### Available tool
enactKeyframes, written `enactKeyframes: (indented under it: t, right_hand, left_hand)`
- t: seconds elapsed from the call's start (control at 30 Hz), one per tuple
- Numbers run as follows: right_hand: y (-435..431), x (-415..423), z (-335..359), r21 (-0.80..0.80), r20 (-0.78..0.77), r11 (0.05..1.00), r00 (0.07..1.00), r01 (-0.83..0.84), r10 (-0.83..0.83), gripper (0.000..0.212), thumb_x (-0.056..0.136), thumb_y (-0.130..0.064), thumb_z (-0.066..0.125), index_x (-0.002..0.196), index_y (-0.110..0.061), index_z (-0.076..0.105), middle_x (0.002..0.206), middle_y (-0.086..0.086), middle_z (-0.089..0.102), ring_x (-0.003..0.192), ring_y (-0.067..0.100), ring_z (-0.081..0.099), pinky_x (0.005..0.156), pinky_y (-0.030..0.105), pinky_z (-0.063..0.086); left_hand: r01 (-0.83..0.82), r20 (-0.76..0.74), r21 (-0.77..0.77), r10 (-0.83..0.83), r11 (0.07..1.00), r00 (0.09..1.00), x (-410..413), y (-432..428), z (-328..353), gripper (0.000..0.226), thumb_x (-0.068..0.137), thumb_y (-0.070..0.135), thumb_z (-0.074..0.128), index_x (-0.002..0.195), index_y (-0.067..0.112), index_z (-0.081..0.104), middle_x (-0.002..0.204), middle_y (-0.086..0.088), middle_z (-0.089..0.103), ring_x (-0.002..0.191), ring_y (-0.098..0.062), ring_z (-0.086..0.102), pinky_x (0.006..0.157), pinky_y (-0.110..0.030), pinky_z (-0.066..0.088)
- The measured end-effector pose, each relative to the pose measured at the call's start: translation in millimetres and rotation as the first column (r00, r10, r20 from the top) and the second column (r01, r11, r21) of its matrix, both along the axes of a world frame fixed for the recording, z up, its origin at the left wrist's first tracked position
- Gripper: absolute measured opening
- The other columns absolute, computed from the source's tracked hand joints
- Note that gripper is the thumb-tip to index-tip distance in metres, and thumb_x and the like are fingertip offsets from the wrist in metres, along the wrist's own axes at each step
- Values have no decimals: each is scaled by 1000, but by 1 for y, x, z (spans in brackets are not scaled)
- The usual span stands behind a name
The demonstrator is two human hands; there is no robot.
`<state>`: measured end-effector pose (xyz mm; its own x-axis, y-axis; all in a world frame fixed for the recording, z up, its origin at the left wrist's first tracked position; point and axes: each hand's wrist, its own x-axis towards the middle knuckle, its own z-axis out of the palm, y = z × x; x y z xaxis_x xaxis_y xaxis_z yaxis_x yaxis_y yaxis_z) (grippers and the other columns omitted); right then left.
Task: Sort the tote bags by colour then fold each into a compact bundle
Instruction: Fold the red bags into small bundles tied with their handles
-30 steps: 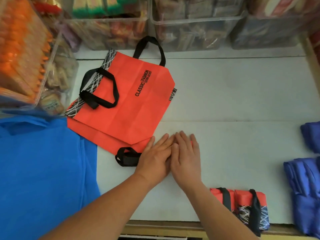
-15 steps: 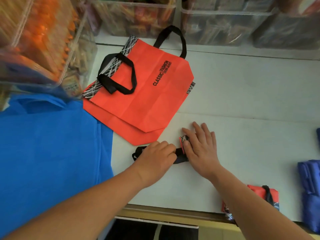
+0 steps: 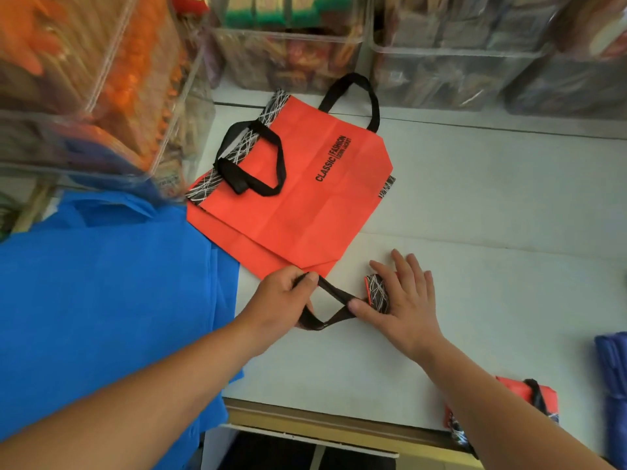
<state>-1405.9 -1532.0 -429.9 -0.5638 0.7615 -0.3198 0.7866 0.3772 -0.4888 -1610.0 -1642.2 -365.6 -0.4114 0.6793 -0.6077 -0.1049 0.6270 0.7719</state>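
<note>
A folded red tote bundle (image 3: 376,293) with a black-and-white patterned edge lies on the white table, mostly under my right hand (image 3: 403,300), which presses it flat with spread fingers. Its black handle (image 3: 334,307) stretches out to the left as a loop, and my left hand (image 3: 281,300) grips the loop's far end. Behind them two flat red tote bags (image 3: 298,201) lie stacked, black handles on top. A pile of flat blue tote bags (image 3: 101,293) covers the left side.
A finished red bundle (image 3: 519,398) sits at the table's front edge, right of my right forearm. Folded blue bundles (image 3: 614,385) lie at the far right. Clear bins of packaged goods (image 3: 454,62) line the back and left. Bare white table (image 3: 492,215) spreads to the right.
My hands went from pressing side by side on the bundle to apart. My left hand has pulled the black handle out to the left while my right keeps the bundle down.
</note>
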Motion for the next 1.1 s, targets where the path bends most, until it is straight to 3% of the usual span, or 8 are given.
enactKeyframes:
  t: [0.23,0.33,0.47,0.57,0.67,0.8,0.93,1.1]
  right_hand:
    - [-14,-12,-7,143,44,984,993,101,-108,77,77,-90,48,139,-44,45,169,-3,13,157,21,-6,127,46,-5]
    - [-16,-12,-11,178,41,976,990,124,-134,65,86,-83,44,139,-45,48,168,-2,16,157,22,-2,127,49,1]
    - [-19,-16,-16,239,62,962,986,134,-153,69,84,-83,48,143,-46,46,167,0,20,156,27,3,127,50,5]
    - [-19,-19,-17,230,76,963,984,141,-162,72,83,-86,44,144,-48,44,166,-1,19,156,28,2,126,51,5]
    - [-19,-18,-18,242,78,960,983,141,-164,71,83,-86,42,143,-49,44,165,0,22,156,29,4,126,51,5]
    - [-19,-19,-19,264,63,954,984,145,-167,69,82,-84,45,141,-47,48,163,0,26,155,30,7,126,53,8]
    - [-18,-19,-19,251,78,958,983,141,-165,67,83,-84,48,140,-49,47,163,-2,23,156,29,4,126,52,6]
    - [-18,-20,-21,274,77,952,983,138,-165,70,81,-84,47,141,-48,49,163,0,26,156,30,7,126,53,8]
  left_hand:
    - [-244,-123,-222,221,944,968,8,7,-43,36,97,37,65,74,10,60,74,-14,66,64,-32,71,52,-47,62]
    - [-101,-431,-156,24,983,902,0,1,-51,37,87,46,71,70,17,55,64,-1,63,61,-27,67,59,-47,59]
    - [186,-728,23,-111,982,677,-11,-6,-49,21,85,26,77,93,24,58,97,10,57,87,-17,58,68,-38,51]
    - [710,-904,86,-245,699,351,-25,-16,-53,15,88,7,64,98,17,68,110,1,63,102,-24,59,86,-44,53]
    - [907,-917,-68,-385,415,107,-42,-28,-67,29,100,28,52,115,15,72,133,2,66,131,-21,55,114,-41,43]
    - [929,-825,-76,-546,361,144,-70,-29,-74,41,99,38,58,131,16,68,149,7,56,144,-10,44,112,-38,47]
    - [942,-796,-44,-581,334,169,-75,-19,-68,12,94,23,74,100,12,73,144,2,61,139,-15,51,107,-37,51]
    - [964,-797,-147,-604,222,18,-72,-22,-55,26,102,40,52,113,17,59,130,2,62,120,-21,59,102,-41,51]
